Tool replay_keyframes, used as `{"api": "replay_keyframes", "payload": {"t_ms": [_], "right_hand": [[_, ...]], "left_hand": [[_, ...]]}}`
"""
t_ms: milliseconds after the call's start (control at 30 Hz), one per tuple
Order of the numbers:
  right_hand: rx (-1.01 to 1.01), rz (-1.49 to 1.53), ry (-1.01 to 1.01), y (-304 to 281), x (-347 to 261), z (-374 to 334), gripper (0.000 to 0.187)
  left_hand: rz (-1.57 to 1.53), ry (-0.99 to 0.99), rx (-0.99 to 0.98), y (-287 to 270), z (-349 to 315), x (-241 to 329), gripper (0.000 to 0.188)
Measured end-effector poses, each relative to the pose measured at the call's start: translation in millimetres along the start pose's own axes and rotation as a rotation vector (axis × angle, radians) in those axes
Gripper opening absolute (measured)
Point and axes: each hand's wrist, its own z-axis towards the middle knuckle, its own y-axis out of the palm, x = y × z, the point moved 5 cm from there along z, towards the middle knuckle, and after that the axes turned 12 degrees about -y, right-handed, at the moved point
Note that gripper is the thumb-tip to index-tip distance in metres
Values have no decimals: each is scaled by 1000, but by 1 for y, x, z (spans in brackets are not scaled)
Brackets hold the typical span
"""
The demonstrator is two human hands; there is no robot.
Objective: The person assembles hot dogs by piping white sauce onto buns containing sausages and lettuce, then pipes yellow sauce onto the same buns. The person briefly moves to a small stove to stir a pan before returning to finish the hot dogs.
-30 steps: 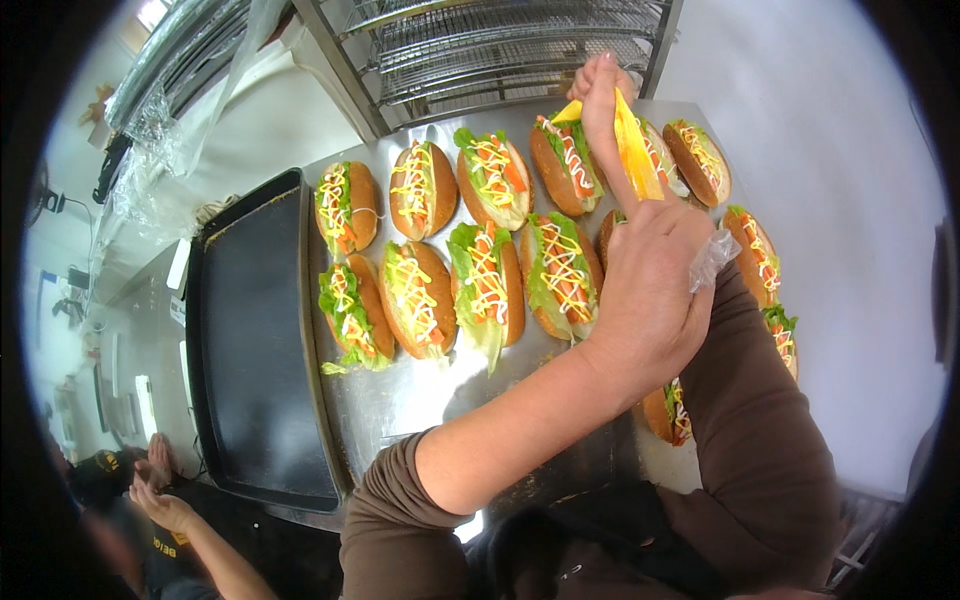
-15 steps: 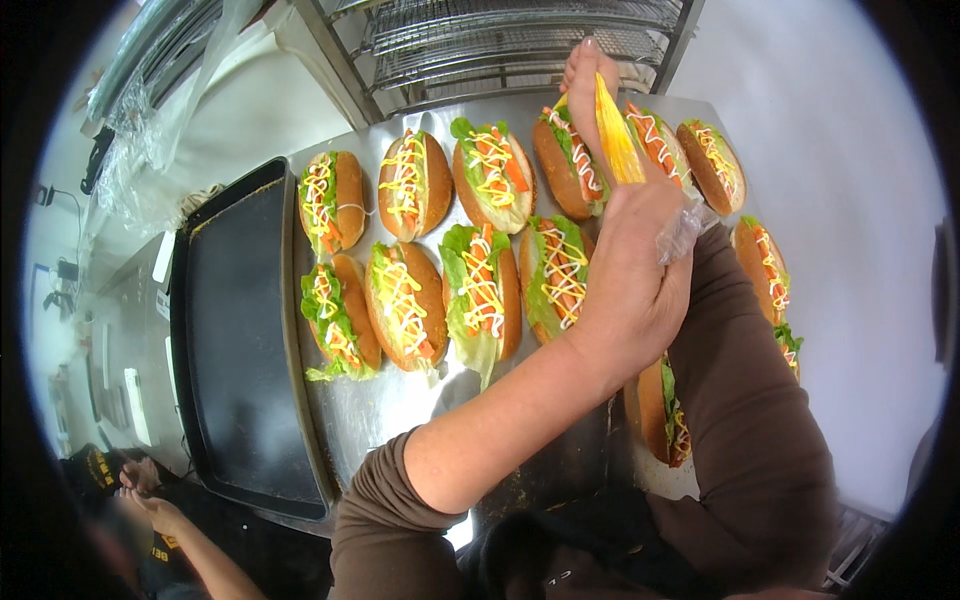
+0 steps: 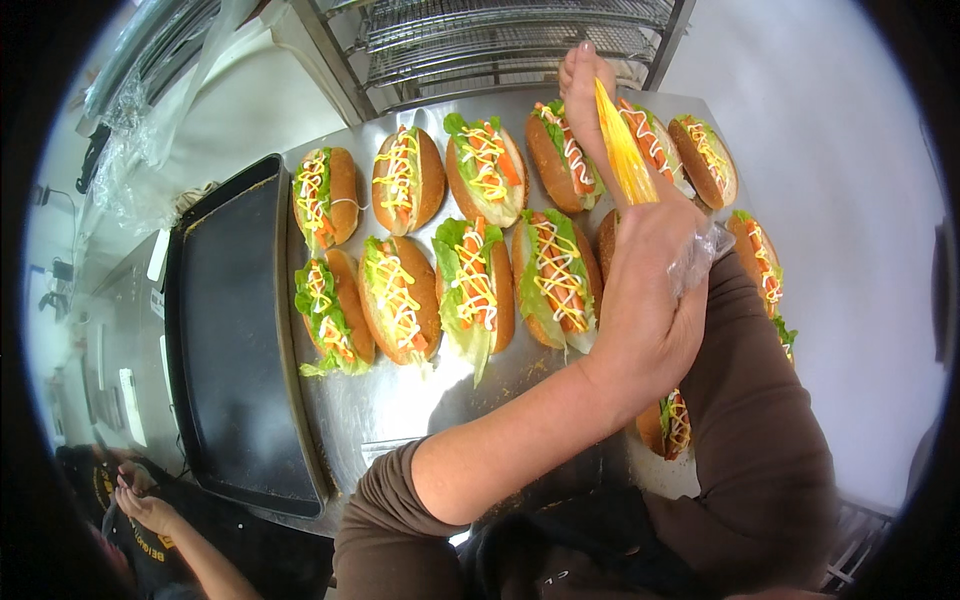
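My arms cross over the metal table (image 3: pixel 440 405). My left hand (image 3: pixel 655 290) is closed round a piping bag (image 3: pixel 626 150) of yellow sauce, whose crumpled clear end (image 3: pixel 697 260) sticks out by the wrist. Beyond it is my right hand (image 3: pixel 582 85), its fingers curled beside the bag's narrow far end. What those fingers hold is hidden. Under and beside the hands lie filled buns with lettuce and sausage: a bun with white zigzag sauce (image 3: pixel 570 155), another white-striped one (image 3: pixel 648 142), and one striped with yellow (image 3: pixel 556 275). My forearms partly cover other buns.
Several more sauced buns (image 3: pixel 400 180) stand in rows to the left, and others (image 3: pixel 762 260) along the right edge. A black baking tray (image 3: pixel 285 400) lies at the left. Behind the table rises a wire rack (image 3: pixel 515 40). At lower left are another person's hands (image 3: pixel 145 505).
The buns and tray sit slightly further left in the picture. My left hand has shifted a little right and nearer, uncovering more of the bun beside it. The bag stays in its grip.
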Motion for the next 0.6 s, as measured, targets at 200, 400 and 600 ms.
{"api": "replay_keyframes", "payload": {"t_ms": [200, 400, 600], "right_hand": [[44, 33, 38, -5, 12, 4, 48], [124, 56, 112, 4, 31, 2, 48], [37, 45, 184, -7, 29, -2, 49]], "left_hand": [[22, 2, 17, 0, 2, -5, 12], [-5, 6, 83, -3, 8, -15, 8], [-10, -36, 47, 0, 6, -19, 8]]}}
